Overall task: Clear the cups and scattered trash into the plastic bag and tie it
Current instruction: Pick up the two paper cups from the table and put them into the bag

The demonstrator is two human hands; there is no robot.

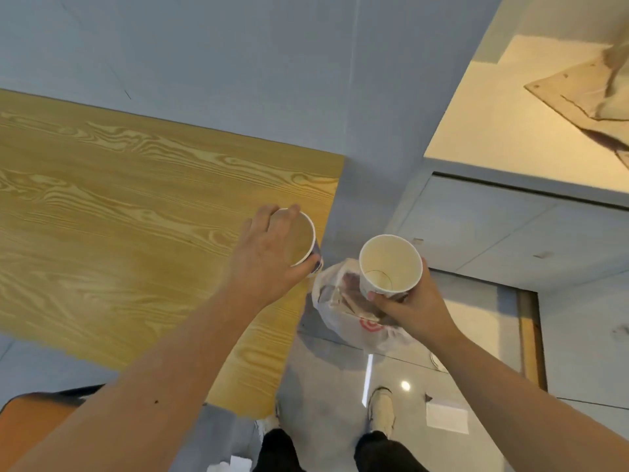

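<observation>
My left hand (pixel 269 257) grips a white paper cup (pixel 304 238) from above at the right edge of the wooden table (pixel 119 216). My right hand (pixel 408 308) holds a second, empty white paper cup (pixel 389 264) upright beside the table. Just under that cup sits a white plastic bag (pixel 360 328) with a red mark on the floor, its mouth open and crumpled trash inside. The right hand's fingers hide part of the bag's rim.
The table's corner lies close to a grey wall. A pale counter (pixel 510 131) with a brown paper piece (pixel 585 93) stands at the right. My shoes (pixel 383 410) and a white paper sheet (pixel 446 417) are on the glossy floor. An orange seat (pixel 34 424) is at lower left.
</observation>
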